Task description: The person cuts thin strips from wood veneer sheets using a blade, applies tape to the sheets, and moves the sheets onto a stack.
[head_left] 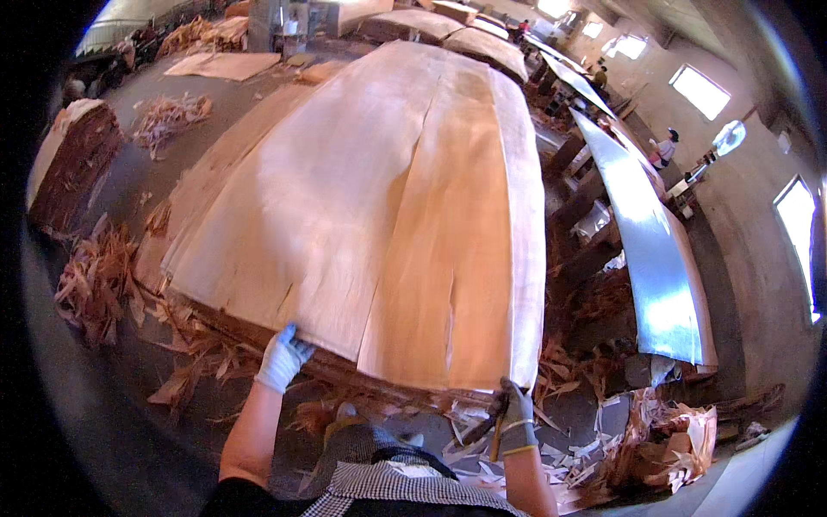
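A tall stack of wood veneer fills the middle, its top made of a broad pale veneer sheet [319,198], an orange-toned veneer strip [461,250] and a narrow pale strip [525,198] along the right. Long splits run up from the near edge. My left hand [284,360], in a pale glove with blue fingertips, is closed on the near edge of the broad sheet. At the near right corner, my right hand [519,424], in a grey glove, is closed around a slim brown-handled tool [497,435]. Its working end is too small to make out.
Torn veneer scraps lie in a left heap [96,280] and a right heap [663,439]. A block of stacked veneer [73,164] stands far left. Right of the stack runs a long shiny table [642,258]. A person [665,148] is beyond it, near the wall.
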A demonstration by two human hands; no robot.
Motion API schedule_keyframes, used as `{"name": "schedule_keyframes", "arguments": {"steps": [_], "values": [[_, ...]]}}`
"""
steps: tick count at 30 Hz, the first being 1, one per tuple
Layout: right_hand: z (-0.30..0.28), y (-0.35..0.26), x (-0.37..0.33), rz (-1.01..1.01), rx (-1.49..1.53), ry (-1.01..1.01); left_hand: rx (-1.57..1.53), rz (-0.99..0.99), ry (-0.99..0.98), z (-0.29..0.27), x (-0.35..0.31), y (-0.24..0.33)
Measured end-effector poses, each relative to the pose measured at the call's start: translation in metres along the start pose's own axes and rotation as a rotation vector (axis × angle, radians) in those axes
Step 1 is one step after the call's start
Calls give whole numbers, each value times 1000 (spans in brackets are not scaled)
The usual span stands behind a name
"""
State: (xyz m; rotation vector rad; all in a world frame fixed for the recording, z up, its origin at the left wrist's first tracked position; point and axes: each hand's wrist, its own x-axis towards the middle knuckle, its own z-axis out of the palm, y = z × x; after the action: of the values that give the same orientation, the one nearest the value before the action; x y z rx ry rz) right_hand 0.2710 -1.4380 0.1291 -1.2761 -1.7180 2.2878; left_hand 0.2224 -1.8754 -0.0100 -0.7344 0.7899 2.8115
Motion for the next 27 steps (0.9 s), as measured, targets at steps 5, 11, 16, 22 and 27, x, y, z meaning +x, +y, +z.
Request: {"name": "schedule_keyframes", "arguments": {"steps": [5,11,16,22,27], "values": [[-83,2,-17,-5,85,42,-29,-39,-23,57,-78,-41],[-189,-3,-39,20,217,-94,142,36,-43,77,-128,-108],[-292,0,-32,-20,241,-10,244,14,-87,127,-166,-185],[-411,-1,-11,-81,253,99,241,-205,-193,159,-150,-287],[-459,-67,-6,-80,217,132,394,-324,-280,223,-122,-358]]}}
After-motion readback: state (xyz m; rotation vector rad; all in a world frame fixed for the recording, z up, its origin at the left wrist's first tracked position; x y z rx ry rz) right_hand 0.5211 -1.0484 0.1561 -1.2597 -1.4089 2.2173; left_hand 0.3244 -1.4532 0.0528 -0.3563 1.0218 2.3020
